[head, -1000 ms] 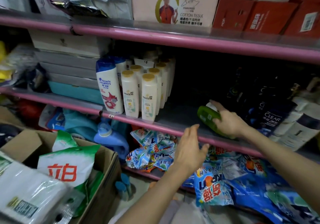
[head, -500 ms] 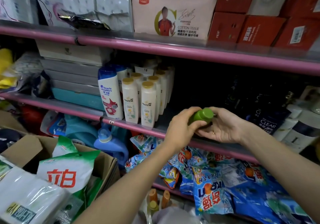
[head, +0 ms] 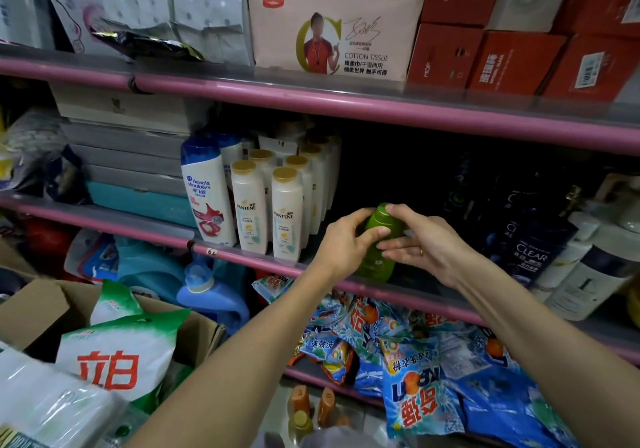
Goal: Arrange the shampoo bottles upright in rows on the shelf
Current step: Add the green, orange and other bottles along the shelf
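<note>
A small green shampoo bottle [head: 375, 265] stands upright on the middle pink-edged shelf [head: 242, 258], in the gap right of the white bottles. My left hand [head: 341, 244] grips its upper body from the left. My right hand [head: 424, 244] holds it from the right, with one digit over the cap and the other fingers across its front. White Pantene bottles [head: 286, 213] with gold caps stand in rows to the left, beside a Head & Shoulders bottle [head: 207, 191].
Dark Clear bottles [head: 530, 250] and large white bottles [head: 585, 274] crowd the shelf's right end. Blue detergent bags [head: 415, 382] lie on the shelf below. A cardboard box [head: 34, 305] with green-white bags sits at lower left. Tissue packs and red boxes fill the top shelf.
My right hand lifted the green bottle from lying on the shelf. My left hand came up and took hold. The bottle now stands upright, a little further right.
</note>
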Available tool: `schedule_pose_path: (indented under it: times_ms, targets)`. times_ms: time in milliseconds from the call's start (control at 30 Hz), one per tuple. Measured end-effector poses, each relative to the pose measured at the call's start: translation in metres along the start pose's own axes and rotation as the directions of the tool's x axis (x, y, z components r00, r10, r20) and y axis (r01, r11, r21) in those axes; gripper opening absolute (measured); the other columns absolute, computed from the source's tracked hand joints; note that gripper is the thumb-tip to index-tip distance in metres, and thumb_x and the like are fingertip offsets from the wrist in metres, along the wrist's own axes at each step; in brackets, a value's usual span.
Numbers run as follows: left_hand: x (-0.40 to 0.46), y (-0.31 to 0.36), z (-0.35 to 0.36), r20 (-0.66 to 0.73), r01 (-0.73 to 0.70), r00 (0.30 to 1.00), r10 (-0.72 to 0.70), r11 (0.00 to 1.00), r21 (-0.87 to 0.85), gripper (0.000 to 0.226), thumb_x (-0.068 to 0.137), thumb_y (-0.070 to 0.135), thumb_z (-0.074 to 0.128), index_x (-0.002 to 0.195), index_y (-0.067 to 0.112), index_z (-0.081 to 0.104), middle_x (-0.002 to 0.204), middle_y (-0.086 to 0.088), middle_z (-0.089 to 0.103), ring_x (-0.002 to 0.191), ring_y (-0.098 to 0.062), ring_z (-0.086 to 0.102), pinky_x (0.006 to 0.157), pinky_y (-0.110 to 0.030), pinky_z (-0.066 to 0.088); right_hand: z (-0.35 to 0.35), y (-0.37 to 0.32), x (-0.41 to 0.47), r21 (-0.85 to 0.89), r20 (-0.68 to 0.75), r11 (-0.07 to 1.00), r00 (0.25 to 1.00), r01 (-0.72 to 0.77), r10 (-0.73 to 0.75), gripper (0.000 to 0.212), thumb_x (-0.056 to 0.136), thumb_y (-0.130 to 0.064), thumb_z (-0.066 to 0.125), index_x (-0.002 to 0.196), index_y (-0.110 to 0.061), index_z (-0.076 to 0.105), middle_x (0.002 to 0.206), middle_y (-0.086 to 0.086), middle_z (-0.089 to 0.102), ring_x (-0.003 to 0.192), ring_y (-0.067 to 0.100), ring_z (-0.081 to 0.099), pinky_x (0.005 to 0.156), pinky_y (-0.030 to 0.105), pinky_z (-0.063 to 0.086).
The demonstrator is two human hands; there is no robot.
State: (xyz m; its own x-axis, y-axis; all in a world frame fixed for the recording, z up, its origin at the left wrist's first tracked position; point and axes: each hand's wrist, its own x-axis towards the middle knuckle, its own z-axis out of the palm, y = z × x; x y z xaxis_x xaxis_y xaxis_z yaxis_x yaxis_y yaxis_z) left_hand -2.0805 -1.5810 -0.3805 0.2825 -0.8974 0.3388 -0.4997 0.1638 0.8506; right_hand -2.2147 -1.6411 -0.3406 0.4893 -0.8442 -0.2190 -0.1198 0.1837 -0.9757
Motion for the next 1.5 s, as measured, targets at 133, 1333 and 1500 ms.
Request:
schedule_pose_path:
  times_ms: [133,1333,1500]
  targets:
    - [0.003,0.001,0.0,0.011,0.031,0.999,-0.031,0.999,0.038,0.042,0.092,0.029,0.06,0.132,0.016,0.053,0.119,-0.006,0.065,0.11,-0.017,0.06,0.094,-0.031,0.049,-0.002,-0.006,-0.003,-0.104,-0.006,0.994,0.999,-0.04,0.039,0.056,0.081,-0.053,0.065,0.109,-0.005,0.064,0.081,0.01,0.068,0.068,0.018,0.067,0.065,0.028,0.058]
    - [-0.037,-0.058,0.038,-0.672,0.647,0.634,-0.383,0.738,0.19,0.066,0.073,0.048,0.073,0.122,0.014,0.045,0.123,-0.004,0.052,0.114,-0.022,0.041,0.095,-0.035,0.034,0.069,-0.008,0.044,-0.532,0.116,0.716,0.876,0.452,-0.467,0.028,0.076,-0.04,0.075,0.1,-0.027,0.065,0.094,0.002,0.066,0.091,0.019,0.065,0.082,0.046,0.056]
    - [-0.037,-0.057,0.038,-0.672,0.645,0.632,-0.386,0.743,0.18,0.065,0.073,0.047,0.074,0.121,0.013,0.045,0.122,-0.004,0.052,0.113,-0.022,0.042,0.095,-0.035,0.035,0.07,-0.006,0.042,-0.521,0.099,0.731,0.882,0.441,-0.461,0.03,0.077,-0.039,0.075,0.102,-0.026,0.064,0.094,0.002,0.066,0.091,0.018,0.065,0.081,0.046,0.056]
